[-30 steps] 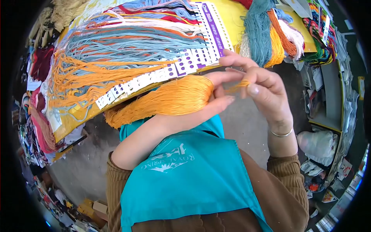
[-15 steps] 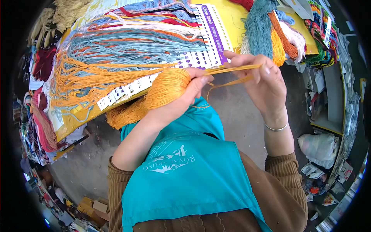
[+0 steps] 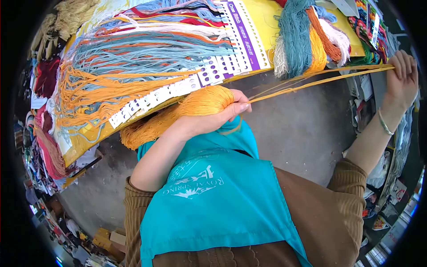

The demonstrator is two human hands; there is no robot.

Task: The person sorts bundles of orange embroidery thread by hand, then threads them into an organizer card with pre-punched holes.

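My left hand (image 3: 222, 115) is closed around the end of a thick hank of orange embroidery thread (image 3: 207, 100), whose tail hangs down to the left below the table edge. Far out to the right, my right hand (image 3: 401, 75) is closed on the strands of orange thread (image 3: 320, 81) drawn from that hank. These strands stretch almost straight between the two hands. Beside the left hand, cards with punched holes (image 3: 153, 99) lie along the table edge, with orange thread bundles (image 3: 111, 91) and blue-grey thread bundles (image 3: 147, 55) attached.
A purple and white Cross Stitch card (image 3: 243, 38) lies on the yellow table (image 3: 262, 31). Blue-grey skeins (image 3: 297, 40) hang over its edge at right. Shelving with a stuffed plastic bag (image 3: 379, 171) stands at the right. Pink and red threads (image 3: 50, 151) hang at left.
My right hand has moved far to the right, pulling the orange strands out long. My left hand, still gripping the hank, has shifted slightly right and down.
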